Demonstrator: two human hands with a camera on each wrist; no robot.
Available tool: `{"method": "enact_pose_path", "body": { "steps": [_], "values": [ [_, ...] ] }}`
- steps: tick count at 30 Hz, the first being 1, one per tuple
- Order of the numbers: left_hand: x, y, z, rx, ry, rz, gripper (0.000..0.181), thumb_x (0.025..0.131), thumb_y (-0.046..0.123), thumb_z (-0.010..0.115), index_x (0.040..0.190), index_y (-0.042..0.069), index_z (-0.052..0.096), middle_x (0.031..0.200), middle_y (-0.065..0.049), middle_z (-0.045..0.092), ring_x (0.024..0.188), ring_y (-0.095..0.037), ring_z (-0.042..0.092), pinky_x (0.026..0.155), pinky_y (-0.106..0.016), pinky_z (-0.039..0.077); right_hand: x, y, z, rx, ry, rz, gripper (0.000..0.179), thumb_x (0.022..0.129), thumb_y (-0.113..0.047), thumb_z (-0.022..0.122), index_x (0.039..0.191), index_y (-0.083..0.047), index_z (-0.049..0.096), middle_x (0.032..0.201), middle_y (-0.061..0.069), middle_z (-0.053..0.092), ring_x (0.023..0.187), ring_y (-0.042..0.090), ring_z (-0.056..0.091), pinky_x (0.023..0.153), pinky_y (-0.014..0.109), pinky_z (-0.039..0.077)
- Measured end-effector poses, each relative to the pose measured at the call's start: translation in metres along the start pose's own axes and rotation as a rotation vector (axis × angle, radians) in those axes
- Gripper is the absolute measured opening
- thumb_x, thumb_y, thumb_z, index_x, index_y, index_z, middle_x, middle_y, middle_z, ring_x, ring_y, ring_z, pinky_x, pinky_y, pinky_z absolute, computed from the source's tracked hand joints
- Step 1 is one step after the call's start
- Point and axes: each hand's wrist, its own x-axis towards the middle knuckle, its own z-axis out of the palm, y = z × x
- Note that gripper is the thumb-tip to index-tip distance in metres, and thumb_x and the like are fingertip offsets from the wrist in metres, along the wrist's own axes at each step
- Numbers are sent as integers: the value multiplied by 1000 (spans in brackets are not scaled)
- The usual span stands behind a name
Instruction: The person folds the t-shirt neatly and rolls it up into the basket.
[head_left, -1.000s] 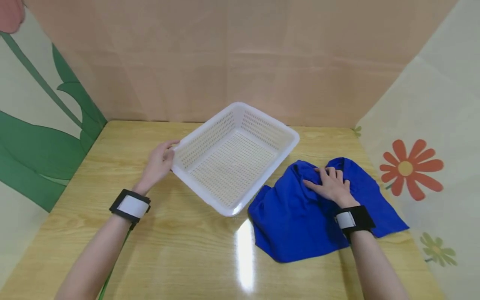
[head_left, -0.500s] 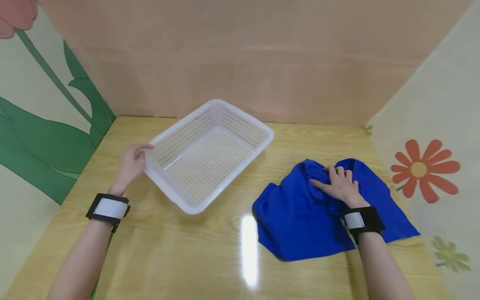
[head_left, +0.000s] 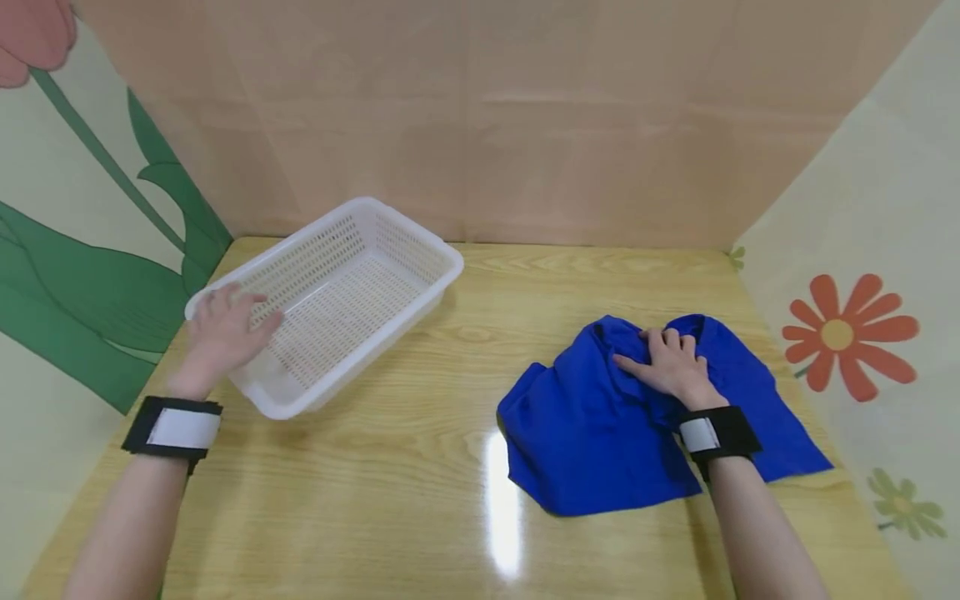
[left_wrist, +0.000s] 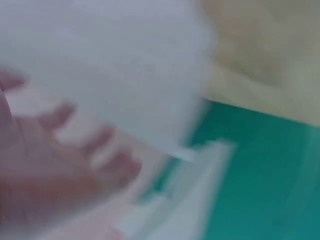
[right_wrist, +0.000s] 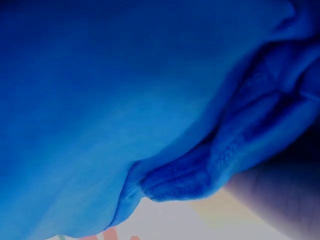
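A white perforated plastic basket (head_left: 360,292) stands at the left rear of the table, turned at an angle. My left hand (head_left: 228,329) is over its left end, fingers spread and blurred. Seen from the left wrist, the loose fingers (left_wrist: 102,137) overlap the basket's pale wall (left_wrist: 110,65) and grip nothing. On the right lies a crumpled blue cloth (head_left: 592,442) with two raised folds. My right hand (head_left: 675,367) rests on it between those folds, thumb apart from the lightly bent fingers. Blue fabric (right_wrist: 100,125) with a stitched seam fills most of the right wrist view.
The wood-grain table (head_left: 420,483) ends at a tan rear panel (head_left: 480,125). Floral side panels bound it: a green-leaf one (head_left: 97,283) on the left, a red-flower one (head_left: 836,333) on the right. Black straps circle both wrists.
The basket has moved left across the table with my left hand, which gripped its left corner earlier and has now let go. My right hand stays on the blue cloth.
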Motion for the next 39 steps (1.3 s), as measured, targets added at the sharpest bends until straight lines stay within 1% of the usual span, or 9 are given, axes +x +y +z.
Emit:
{"method": "enact_pose_path", "body": {
  "steps": [4, 7, 10, 17, 21, 25, 29, 35, 39],
  "values": [
    [-2, 55, 7, -26, -239, 197, 70, 101, 57, 49, 144, 0, 48, 133, -29, 60, 119, -44, 59, 94, -54, 50, 1, -8, 0, -2, -1, -3, 96, 92, -73, 48, 148, 4, 34, 141, 37, 31, 127, 57, 23, 97, 78, 28],
    [-7, 80, 13, -12, -340, 248, 69, 97, 56, 57, 143, 5, 51, 115, -18, 70, 96, -26, 68, 72, -37, 54, 0, -10, -2, 8, -18, -6, 96, 93, -73, 47, 150, 2, 33, 143, 36, 30, 129, 57, 23, 98, 80, 27],
    [-13, 90, 16, 83, -287, 256, 60, 97, 47, 62, 139, 5, 56, 104, -14, 73, 86, -22, 68, 65, -34, 51, -2, -8, -6, 21, -53, -25, 95, 95, -73, 43, 152, 2, 31, 146, 38, 27, 132, 59, 20, 99, 81, 26],
    [-26, 85, 10, 258, -175, 192, 50, 98, 37, 63, 134, 2, 59, 116, -25, 70, 102, -44, 68, 80, -56, 54, -3, -1, -14, 52, -122, -55, 93, 99, -70, 37, 156, 2, 27, 147, 39, 26, 135, 62, 15, 102, 82, 22],
    [-32, 78, 7, 293, -147, 161, 43, 99, 31, 63, 131, 2, 60, 100, -23, 72, 84, -40, 67, 66, -50, 52, -2, 0, -13, 56, -123, -63, 93, 99, -70, 37, 156, 2, 26, 146, 38, 27, 134, 61, 16, 102, 81, 23],
    [-34, 75, 10, 302, -93, 143, 28, 101, 19, 59, 120, -1, 60, 76, -17, 63, 63, -29, 55, 53, -39, 43, -2, 2, -11, 63, -122, -63, 92, 99, -70, 37, 157, 2, 25, 146, 38, 27, 135, 61, 15, 101, 81, 23],
    [-29, 72, 13, 305, -49, 119, 15, 99, 8, 55, 109, -3, 55, 74, -19, 61, 61, -33, 57, 50, -42, 45, -6, 4, -13, 56, -116, -57, 91, 100, -68, 35, 156, 2, 26, 146, 39, 26, 134, 62, 15, 100, 81, 24],
    [-21, 75, 19, 341, -35, 41, 52, 98, -2, 47, 149, -1, 37, 72, -22, 60, 57, -31, 55, 49, -42, 47, -6, 6, -16, 68, -108, -93, 83, 104, -62, 32, 154, 4, 31, 147, 40, 29, 135, 64, 18, 105, 79, 19],
    [-18, 79, 25, 430, 26, 15, 57, 101, -1, 43, 156, 5, 30, 59, -15, 50, 49, -23, 47, 45, -34, 41, -5, 4, -21, 151, -128, -148, 59, 108, -33, 31, 151, 7, 36, 151, 39, 30, 138, 61, 24, 110, 73, 22]
  ]
}}
